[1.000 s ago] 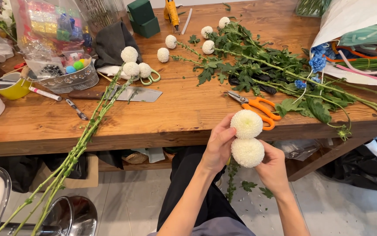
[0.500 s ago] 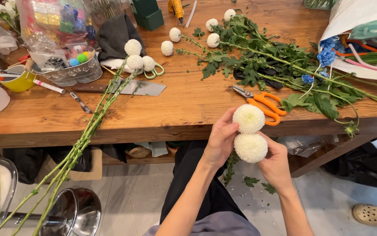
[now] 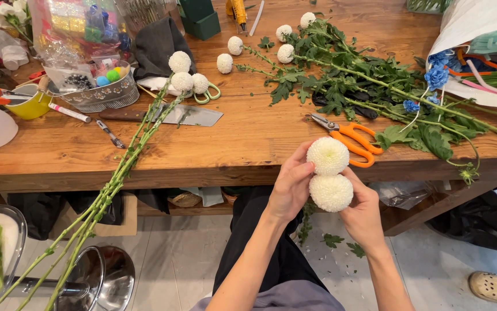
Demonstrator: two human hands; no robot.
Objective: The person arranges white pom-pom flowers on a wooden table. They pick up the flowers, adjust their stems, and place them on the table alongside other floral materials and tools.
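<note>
**Two white pompon blooms held together at the bench edge**

You hold both blooms just off the front edge of the bench (image 3: 214, 155), a little right of the frame's centre. Your left hand (image 3: 290, 187) is closed round the upper white bloom (image 3: 328, 155), fingers wrapped up its left side. Your right hand (image 3: 363, 210) cups the lower white bloom (image 3: 331, 192) from beneath and from the right. The two heads touch, one stacked above the other, which looks like a way of matching their size and height before joining them. Their stems are hidden behind your hands, so I cannot tell how they cross.

The orange-handled scissors (image 3: 349, 138) lie on the bench just beyond the upper bloom, within easy reach, probably for that reason. Leafy cut stems (image 3: 369, 86) are spread across the upper right. More white heads (image 3: 188, 78) sit on long stems that run off the bench toward the lower left, beside a flat knife (image 3: 173, 115).
</note>
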